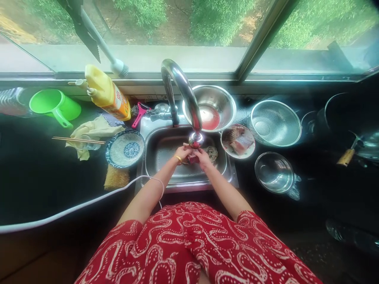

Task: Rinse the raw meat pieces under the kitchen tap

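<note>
Over the steel sink [158, 157], my left hand [182, 153] and my right hand [203, 158] are closed on a dark red piece of raw meat [194, 157]. The chrome tap [180, 75] arches above, its spout [195, 140] just over the fingers and hiding part of the grip. A crumpled pale thing [212, 153] lies in the sink beside my right hand; its kind is unclear. To the right, a plate [237, 157] bears a pinkish, dark-skinned piece of raw meat or fish [240, 142]. Behind the tap sits a steel bowl [226, 100] with reddish liquid.
Right: a steel colander [276, 122], a glass bowl [274, 171]. Left: a patterned dish [124, 148], sponge [116, 177], cloth [85, 132], chopsticks [78, 139], yellow detergent bottle [108, 94], pink peeler [139, 114], green mug [56, 104]. A white cable [74, 211] crosses near my left arm.
</note>
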### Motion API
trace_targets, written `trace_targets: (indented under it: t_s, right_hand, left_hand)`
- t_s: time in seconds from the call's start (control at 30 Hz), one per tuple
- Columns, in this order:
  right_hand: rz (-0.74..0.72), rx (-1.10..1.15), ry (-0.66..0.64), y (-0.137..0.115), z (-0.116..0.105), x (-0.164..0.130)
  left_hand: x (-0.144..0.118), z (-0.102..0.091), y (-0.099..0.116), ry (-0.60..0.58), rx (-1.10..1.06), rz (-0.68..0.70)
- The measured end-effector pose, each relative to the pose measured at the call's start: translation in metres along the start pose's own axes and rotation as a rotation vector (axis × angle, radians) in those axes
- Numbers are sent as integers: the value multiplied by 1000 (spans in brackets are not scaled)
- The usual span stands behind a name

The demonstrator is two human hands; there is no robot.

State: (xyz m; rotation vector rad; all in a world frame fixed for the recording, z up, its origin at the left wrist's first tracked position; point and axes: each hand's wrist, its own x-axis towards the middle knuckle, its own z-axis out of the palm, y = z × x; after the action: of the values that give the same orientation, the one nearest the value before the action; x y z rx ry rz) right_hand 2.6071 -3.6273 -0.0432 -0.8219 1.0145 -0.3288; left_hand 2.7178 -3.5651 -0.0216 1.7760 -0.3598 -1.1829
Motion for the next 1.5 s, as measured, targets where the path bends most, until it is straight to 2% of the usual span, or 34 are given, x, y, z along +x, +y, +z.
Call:
trace_targets:
  t_s: [0.17,0.33,0.43,0.6,0.8,0.97,1.03,1.13,1.2,1.27,1.37,1.5]
  right_hand:
    - [-136,-59,94,-4,1,9]
    - [-236,-187,150,0,4,11]
    - [-242,-216,192,2,3,13]
    - [-94,-102,213,-2,-2,16]
    - [80,153,177,-9,4,12]
    - [292,361,138,-16,10,15]
    - [320,384,111,-19,11,16]
    - [333,412,52,-21,15,15]
    - [344,448,36,-20,18,13]
    - [376,486,12,-17,21,11]
    - [464,495,-78,-11,22,3]
    - [569,402,-206,-4,19,-10]
  left_hand:
    - [5,-15,3,101,-147,-103]
    - [-4,-3,-6,57,-67,-104]
    - [-5,3,-9,72,-59,-137]
    - [-4,3,-10,101,-240,-86]
    - [-6,5,-14,75,-66,-4]
    - [-3,-4,-13,125,-85,5]
    - [-2,-11,-9,150,44,52]
    - [-4,-17,-4,181,363,201]
    - [-6,-16,-4,188,423,293]
    - [-7,-9,-9,175,329,319]
    - [-2,1,-18,181,123,268]
    - [12,2,-22,195,70,180]
